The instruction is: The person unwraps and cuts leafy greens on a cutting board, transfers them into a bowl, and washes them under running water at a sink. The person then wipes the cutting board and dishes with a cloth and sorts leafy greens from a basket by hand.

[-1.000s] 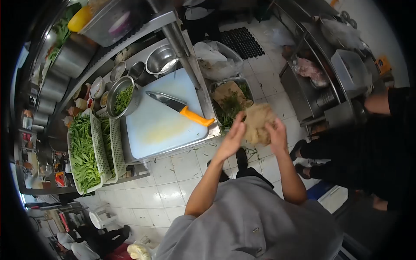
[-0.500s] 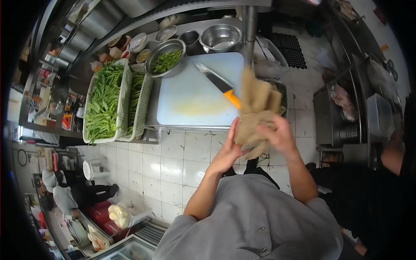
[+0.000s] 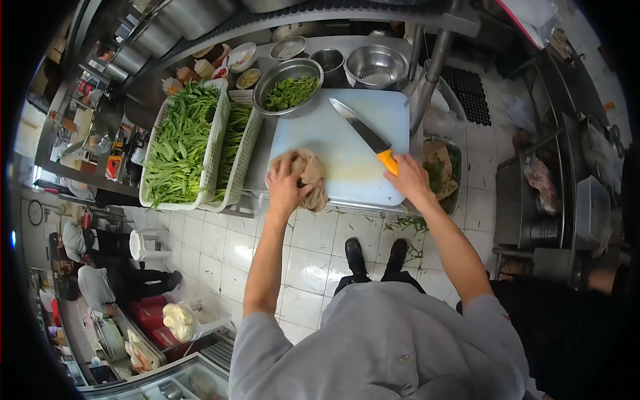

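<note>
Knife (image 3: 367, 132) diagonal across board (image 3: 357, 179), tip far-left; right hand (image 3: 411, 178) clamped on handle (image 3: 387, 161), left hand (image 3: 285, 185) clutching cloth (image 3: 312, 175).

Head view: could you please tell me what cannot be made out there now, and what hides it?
All in the head view:
1. Rear end of the knife handle: hidden by the right grip.
2. Part of the board beneath the cloth: hidden by the cloth and the left grip.
3. Floor of the metal bowl: covered by the greens.
4. Much of the person at right: lost in the dark edge of the picture.
</note>
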The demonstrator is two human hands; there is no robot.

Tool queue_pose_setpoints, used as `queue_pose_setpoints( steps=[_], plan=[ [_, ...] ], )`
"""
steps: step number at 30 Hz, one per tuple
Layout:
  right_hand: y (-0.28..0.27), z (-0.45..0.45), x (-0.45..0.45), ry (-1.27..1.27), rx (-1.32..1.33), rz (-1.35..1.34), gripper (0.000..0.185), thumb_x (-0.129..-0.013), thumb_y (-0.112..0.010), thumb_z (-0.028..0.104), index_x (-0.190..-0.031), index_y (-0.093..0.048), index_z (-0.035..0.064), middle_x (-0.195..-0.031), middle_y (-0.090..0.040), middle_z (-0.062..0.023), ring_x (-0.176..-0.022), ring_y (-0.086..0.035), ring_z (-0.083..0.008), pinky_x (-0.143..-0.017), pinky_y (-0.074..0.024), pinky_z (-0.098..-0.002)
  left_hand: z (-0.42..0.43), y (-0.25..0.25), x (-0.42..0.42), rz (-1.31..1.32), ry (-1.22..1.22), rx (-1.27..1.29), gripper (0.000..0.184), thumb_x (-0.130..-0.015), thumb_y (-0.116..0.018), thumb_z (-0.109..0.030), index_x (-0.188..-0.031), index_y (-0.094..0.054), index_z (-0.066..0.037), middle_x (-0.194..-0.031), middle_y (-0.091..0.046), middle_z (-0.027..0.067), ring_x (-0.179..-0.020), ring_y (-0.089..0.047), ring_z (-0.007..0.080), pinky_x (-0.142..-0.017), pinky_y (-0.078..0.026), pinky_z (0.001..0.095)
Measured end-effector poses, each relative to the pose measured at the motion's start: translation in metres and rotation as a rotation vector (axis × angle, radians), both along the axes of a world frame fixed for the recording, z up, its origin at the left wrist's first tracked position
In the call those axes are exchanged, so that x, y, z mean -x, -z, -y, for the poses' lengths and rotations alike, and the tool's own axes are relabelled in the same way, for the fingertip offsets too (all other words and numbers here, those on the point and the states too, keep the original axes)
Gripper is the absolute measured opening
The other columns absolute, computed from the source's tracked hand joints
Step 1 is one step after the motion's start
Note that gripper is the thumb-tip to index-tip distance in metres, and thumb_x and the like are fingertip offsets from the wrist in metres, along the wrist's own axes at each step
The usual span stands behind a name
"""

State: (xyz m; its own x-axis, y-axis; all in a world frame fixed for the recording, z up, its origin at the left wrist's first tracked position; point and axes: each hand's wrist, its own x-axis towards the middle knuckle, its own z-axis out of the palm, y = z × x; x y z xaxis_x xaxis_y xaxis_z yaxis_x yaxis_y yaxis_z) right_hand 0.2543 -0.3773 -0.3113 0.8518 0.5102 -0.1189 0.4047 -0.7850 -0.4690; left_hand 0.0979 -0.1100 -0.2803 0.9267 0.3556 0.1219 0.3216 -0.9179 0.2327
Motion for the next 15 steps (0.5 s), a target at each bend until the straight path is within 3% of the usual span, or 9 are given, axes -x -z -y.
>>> queue_pose_setpoints(
  steps=[2, 3, 6, 7, 8, 10, 12, 14, 15],
  plan=[
    [-0.002, 0.003, 0.0, 0.038, -0.066, -0.08, 0.054, -0.081, -0.069, 0.029, -0.127, -0.053, 0.0066, -0.122, -0.058, -0.0151, -0.109, -0.059, -0.0331, -0.091, -0.0481, -0.0436, 0.018, 0.002, -0.003, 0.042, -0.151, -0.081, 0.067, -0.074, -0.079, -0.038, -0.131, -0.058, -0.01, -0.148, -0.037, 0.0207, -0.137, -0.026, 0.0507, -0.111, -0.026, 0.0555],
    [-0.006, 0.011, -0.001, 0.046, -0.125, -0.122, 0.05, -0.08, -0.069, 0.029, -0.122, -0.056, 0.0041, -0.117, -0.062, -0.0168, -0.106, -0.061, -0.033, -0.09, -0.0484, -0.0419, 0.01, 0.036, -0.01, 0.027, -0.144, 0.044, 0.074, -0.078, -0.075, -0.028, -0.142, -0.044, -0.008, -0.151, -0.03, 0.0233, -0.136, -0.02, 0.0574, -0.113, -0.024, 0.0542],
    [-0.016, 0.057, -0.004, 0.042, -0.277, -0.283, 0.046, -0.081, -0.069, 0.027, -0.118, -0.058, 0.0013, -0.11, -0.065, -0.0172, -0.1, -0.063, -0.0319, -0.086, -0.0488, -0.0383, -0.003, 0.101, -0.023, 0.169, 0.131, -0.074, 0.073, -0.083, -0.069, -0.033, -0.143, -0.04, -0.005, -0.149, -0.032, 0.0247, -0.137, -0.021, 0.055, -0.114, -0.025, 0.0514],
    [-0.016, 0.076, 0.001, 0.05, -0.408, -0.341, 0.043, -0.08, -0.071, 0.023, -0.115, -0.059, -0.0004, -0.101, -0.067, -0.0158, -0.092, -0.065, -0.026, -0.082, -0.0487, -0.034, 0.023, 0.093, -0.028, 0.284, 0.112, 0.03, 0.07, -0.082, -0.069, -0.021, -0.142, -0.039, -0.001, -0.144, -0.04, 0.0247, -0.134, -0.035, 0.0463, -0.112, -0.032, 0.0484],
    [-0.026, 0.093, 0.008, 0.078, -0.443, -0.344, 0.043, -0.08, -0.072, 0.02, -0.116, -0.059, -0.0007, -0.101, -0.067, -0.0143, -0.091, -0.064, -0.022, -0.081, -0.0486, -0.0319, 0.055, 0.073, -0.034, 0.359, 0.12, 0.669, 0.064, -0.085, -0.065, -0.02, -0.14, -0.041, -0.001, -0.14, -0.044, 0.0229, -0.129, -0.042, 0.0401, -0.109, -0.036, 0.0447],
    [-0.051, 0.122, 0.024, 0.123, -0.551, -0.347, 0.043, -0.08, -0.074, 0.014, -0.117, -0.058, -0.002, -0.101, -0.066, -0.0116, -0.089, -0.062, -0.0161, -0.08, -0.0485, -0.0289, 0.118, 0.078, -0.038, 0.331, 0.324, 0.656, 0.05, -0.101, -0.041, -0.039, -0.136, -0.046, -0.004, -0.128, -0.055, 0.0169, -0.115, -0.057, 0.0244, -0.099, -0.047, 0.0337],
    [-0.079, 0.147, 0.038, 0.149, -0.633, -0.324, 0.043, -0.08, -0.074, 0.009, -0.117, -0.057, -0.004, -0.102, -0.065, -0.0097, -0.091, -0.061, -0.0138, -0.082, -0.0485, -0.0277, 0.196, 0.08, -0.039, 0.294, 0.589, 0.826, 0.044, -0.101, -0.04, -0.036, -0.133, -0.049, -0.006, -0.126, -0.057, 0.0142, -0.116, -0.056, 0.0243, -0.097, -0.046, 0.0337],
    [-0.101, 0.175, 0.047, 0.169, -0.634, -0.26, 0.044, -0.08, -0.074, 0.006, -0.118, -0.057, -0.0054, -0.104, -0.064, -0.0086, -0.094, -0.061, -0.0132, -0.086, -0.0481, -0.0274, 0.246, 0.074, -0.04, 0.253, 0.678, 1.003, 0.04, -0.102, -0.039, -0.033, -0.13, -0.052, -0.008, -0.124, -0.058, 0.0115, -0.116, -0.056, 0.0242, -0.096, -0.046, 0.0337],
    [-0.108, 0.191, 0.053, 0.182, -0.625, -0.222, 0.044, -0.08, -0.074, 0.006, -0.119, -0.056, -0.0058, -0.105, -0.064, -0.0081, -0.096, -0.061, -0.0132, -0.087, -0.0477, -0.0275, 0.255, 0.063, -0.041, 0.218, 0.711, 0.871, 0.047, -0.104, -0.031, -0.04, -0.13, -0.052, -0.007, -0.124, -0.058, 0.0114, -0.118, -0.054, 0.023, -0.097, -0.046, 0.0338]
  ],
)
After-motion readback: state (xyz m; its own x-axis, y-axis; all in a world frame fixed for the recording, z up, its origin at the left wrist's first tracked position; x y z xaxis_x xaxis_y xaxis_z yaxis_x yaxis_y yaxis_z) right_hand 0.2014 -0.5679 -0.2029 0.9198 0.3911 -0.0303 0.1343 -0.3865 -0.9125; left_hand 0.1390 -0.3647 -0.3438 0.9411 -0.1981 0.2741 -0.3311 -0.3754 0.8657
